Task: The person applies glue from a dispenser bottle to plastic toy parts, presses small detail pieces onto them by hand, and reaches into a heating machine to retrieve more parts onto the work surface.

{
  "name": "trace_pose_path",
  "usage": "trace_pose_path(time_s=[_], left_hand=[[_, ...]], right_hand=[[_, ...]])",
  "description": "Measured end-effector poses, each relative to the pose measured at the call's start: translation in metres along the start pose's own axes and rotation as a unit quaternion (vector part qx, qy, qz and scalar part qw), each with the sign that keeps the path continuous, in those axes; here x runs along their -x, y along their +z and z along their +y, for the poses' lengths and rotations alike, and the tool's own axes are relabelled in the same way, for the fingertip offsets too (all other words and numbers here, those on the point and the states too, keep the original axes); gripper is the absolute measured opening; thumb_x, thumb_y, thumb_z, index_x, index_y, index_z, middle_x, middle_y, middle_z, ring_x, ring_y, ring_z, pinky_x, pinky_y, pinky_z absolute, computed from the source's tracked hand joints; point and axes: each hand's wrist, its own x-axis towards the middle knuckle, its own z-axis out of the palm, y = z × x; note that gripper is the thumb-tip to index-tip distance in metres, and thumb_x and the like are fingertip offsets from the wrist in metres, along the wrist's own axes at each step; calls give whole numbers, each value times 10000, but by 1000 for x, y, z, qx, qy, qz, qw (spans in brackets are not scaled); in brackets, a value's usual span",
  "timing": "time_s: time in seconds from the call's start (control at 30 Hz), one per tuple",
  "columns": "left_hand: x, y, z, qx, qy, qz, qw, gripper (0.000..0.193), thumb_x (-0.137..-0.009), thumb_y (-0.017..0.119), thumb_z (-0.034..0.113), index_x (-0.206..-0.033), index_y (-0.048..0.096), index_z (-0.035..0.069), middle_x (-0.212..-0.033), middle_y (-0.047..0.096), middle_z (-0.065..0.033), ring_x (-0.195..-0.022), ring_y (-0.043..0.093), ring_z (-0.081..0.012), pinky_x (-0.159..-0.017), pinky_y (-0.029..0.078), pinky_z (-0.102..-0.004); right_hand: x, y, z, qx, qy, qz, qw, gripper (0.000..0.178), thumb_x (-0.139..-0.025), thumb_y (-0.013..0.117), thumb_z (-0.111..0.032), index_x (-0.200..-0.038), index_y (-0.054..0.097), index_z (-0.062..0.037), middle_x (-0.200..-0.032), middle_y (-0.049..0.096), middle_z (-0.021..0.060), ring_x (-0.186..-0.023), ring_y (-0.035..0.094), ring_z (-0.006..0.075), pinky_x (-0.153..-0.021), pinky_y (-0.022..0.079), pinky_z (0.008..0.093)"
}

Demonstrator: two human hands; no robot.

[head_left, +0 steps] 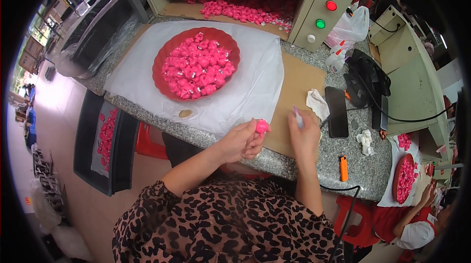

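Observation:
A small pink plastic figure (262, 126) is pinched in the fingertips of my left hand (239, 141), above the front edge of the workbench. To its right, my right hand (305, 138) grips a small translucent bottle with a thin purple tip (298, 118), the tip pointing up and away from me. A gap separates bottle and figure. Beyond my left hand, a red scalloped bowl (159, 77) heaped with similar pink figures rests on white sheeting (260, 74). Brown cardboard (300, 79) lies under and beyond my right hand.
A cream machine (314, 15) with pink pieces inside stands behind the bowl. Right of my hand lie a phone (337, 112), a crumpled cloth (317, 104), an orange lighter-shaped object (344, 168) and a black cable. A dark crate (125, 150) sits lower left; a co-worker (417, 231) sits right.

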Motion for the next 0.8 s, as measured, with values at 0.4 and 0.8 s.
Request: trace_pose_path(time_s=[0.4,0.8], left_hand=[[13,-27,131,-836,321,291,337,283,-786,521,248,-1018,511,87,-1046,495,-126,-1032,433,-292,-878,316,-451],[23,-74,207,-893,113,318,297,260,-784,499,264,-1003,592,159,-1078,521,-116,-1018,481,-275,-858,356,-456]], right_hand=[[-3,-8,11,145,72,-85,983,208,-718,580,-209,-802,620,-23,-775,568,169,-702,558,339,-630,437,396],[-3,-12,10,58,79,-104,990,200,-714,600,-217,-781,628,-31,-755,575,174,-678,566,345,-612,447,397]])
